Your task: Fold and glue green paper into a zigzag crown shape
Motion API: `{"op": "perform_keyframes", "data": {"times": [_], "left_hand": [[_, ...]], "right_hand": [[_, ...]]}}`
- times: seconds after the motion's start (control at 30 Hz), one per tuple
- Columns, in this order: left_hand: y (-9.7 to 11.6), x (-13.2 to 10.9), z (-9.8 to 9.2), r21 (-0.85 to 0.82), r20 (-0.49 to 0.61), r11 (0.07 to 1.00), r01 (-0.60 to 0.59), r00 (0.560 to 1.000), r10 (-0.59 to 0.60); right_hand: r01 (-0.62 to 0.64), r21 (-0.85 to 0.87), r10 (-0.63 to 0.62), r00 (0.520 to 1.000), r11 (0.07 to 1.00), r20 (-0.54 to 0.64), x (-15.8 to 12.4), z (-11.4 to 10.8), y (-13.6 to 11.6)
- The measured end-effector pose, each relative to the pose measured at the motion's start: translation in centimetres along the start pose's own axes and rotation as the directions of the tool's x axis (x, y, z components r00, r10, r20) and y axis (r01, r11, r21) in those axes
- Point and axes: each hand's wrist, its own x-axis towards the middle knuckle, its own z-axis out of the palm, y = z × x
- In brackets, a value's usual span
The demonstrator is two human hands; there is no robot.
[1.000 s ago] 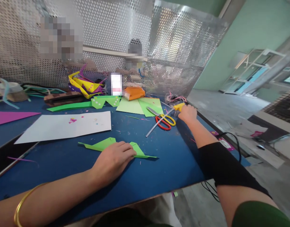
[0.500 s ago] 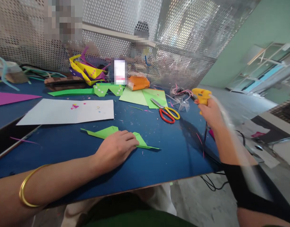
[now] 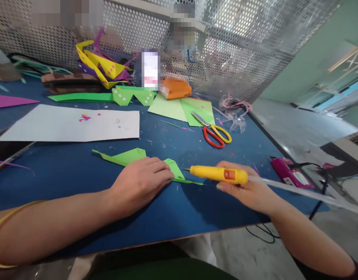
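My left hand (image 3: 142, 182) lies over the middle of a folded green paper (image 3: 120, 157), fingers together and curled on it, holding it on the blue table. Both ends of the paper stick out beyond the hand, and its middle is hidden. In my right hand (image 3: 251, 192) is a yellow hot glue gun (image 3: 214, 174), a long clear glue stick (image 3: 295, 186) trailing from its back. The gun's nozzle points left, close to the paper's right end; whether it touches, I cannot tell. Scissors (image 3: 214, 136) with red and yellow handles lie behind the gun.
A white sheet (image 3: 62, 128) with small scraps lies on the blue table (image 3: 155, 217). Behind are a green paper mask (image 3: 123, 97), yellow paper shapes (image 3: 109, 70), a phone (image 3: 150, 70) and an orange packet (image 3: 176, 88). A magenta box (image 3: 291, 173) with a cable sits right.
My right hand has brought the glue gun leftward and down from the table's right side, close to the green paper. My left hand stays on the paper. The view has shifted slightly.
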Motion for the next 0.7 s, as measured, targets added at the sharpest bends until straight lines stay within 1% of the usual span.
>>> {"op": "perform_keyframes", "data": {"times": [0.1, 0.3, 0.4, 0.57, 0.7], "left_hand": [[0.0, -0.1, -0.1, 0.009, 0.008, 1.000, -0.026, 1.000, 0.026], [0.1, -0.3, -0.1, 0.126, 0.015, 0.990, -0.058, 0.998, 0.057], [0.1, -0.4, 0.0, 0.137, 0.008, 0.988, -0.072, 0.997, 0.071], [0.1, -0.5, 0.1, 0.122, -0.028, 0.987, -0.108, 0.993, 0.112], [0.2, -0.5, 0.0, 0.171, -0.026, 0.975, -0.140, 0.989, 0.146]], "right_hand": [[0.066, -0.104, -0.065, 0.998, 0.992, 0.014, -0.6, 0.4, -0.3], [0.137, -0.125, -0.136, 0.991, 0.983, 0.018, -0.9, 0.9, -0.1], [0.130, -0.099, -0.130, 0.991, 0.987, 0.012, -0.9, 0.9, -0.1], [0.076, -0.074, -0.072, 0.996, 0.994, 0.052, -1.1, 0.3, 0.1], [0.077, -0.037, -0.074, 0.995, 0.996, 0.067, -1.4, -0.2, 0.3]]}}
